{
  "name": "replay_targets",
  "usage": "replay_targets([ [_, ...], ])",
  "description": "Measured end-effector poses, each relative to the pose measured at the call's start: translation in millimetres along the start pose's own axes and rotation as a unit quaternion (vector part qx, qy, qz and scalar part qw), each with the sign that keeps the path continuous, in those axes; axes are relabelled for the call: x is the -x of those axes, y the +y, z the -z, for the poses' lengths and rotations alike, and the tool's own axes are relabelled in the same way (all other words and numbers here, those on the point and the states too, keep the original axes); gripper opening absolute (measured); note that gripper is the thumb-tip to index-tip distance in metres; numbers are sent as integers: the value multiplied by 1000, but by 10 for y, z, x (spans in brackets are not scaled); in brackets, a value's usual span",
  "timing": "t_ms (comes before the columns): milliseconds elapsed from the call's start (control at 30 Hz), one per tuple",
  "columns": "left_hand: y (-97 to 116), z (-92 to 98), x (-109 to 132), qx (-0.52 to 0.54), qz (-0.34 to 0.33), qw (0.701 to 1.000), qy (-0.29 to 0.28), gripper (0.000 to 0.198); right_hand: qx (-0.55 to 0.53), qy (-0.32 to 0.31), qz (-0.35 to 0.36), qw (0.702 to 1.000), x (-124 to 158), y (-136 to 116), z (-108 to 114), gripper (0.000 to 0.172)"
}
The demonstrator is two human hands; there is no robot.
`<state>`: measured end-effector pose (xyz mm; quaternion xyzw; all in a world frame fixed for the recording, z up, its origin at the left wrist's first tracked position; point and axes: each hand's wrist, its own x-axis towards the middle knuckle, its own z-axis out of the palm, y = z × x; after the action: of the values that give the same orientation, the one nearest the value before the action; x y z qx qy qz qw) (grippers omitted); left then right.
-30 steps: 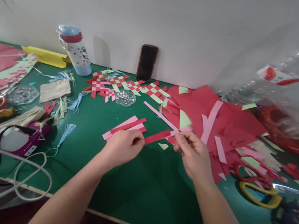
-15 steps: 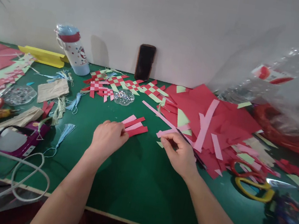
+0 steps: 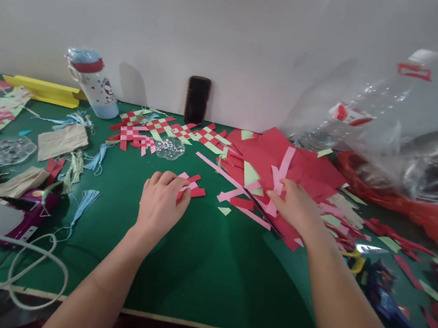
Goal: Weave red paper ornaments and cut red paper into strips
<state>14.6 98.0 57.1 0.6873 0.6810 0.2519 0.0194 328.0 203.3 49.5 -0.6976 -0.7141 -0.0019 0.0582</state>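
1. Gripping a small red-and-pink strip weave (image 3: pixel 197 192), the left hand (image 3: pixel 161 205) is clenched, its fingers curled down over the piece, which sits near the middle of the green worktop (image 3: pixel 204 288).
2. That piece looks barely started: only a few short strips cross, and much of it is hidden under the fingers.
3. Much further along, several checkered paper weaves (image 3: pixel 167 128) lie in a row near the wall, just behind a clear dish of googly eyes (image 3: pixel 169 148).
4. Reaching right, the right hand (image 3: pixel 295 205) is open and grasps nothing I can make out, its fingers resting on a pink strip (image 3: pixel 277 186) atop a pile of red paper (image 3: pixel 309 169).
5. Between the hands, a long pink paper strip (image 3: pixel 218 166) and a red paper strip (image 3: pixel 241 203) lie unwoven.
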Motion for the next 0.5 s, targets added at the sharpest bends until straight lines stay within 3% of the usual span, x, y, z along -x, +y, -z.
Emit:
replay_targets([
  [133, 36, -20, 17, 16, -11, 1000, 1, 26, 10, -5, 14, 1000, -70, 118, -112, 54],
  [267, 59, -46, 24, 22, -24, 999, 8, 25, 13, 33, 39, 999, -109, 87, -90, 49],
  [500, 79, -152, 53, 62, -56, 996, 7, 21, -45, -13, 267, 963, -54, -427, -116, 38],
])
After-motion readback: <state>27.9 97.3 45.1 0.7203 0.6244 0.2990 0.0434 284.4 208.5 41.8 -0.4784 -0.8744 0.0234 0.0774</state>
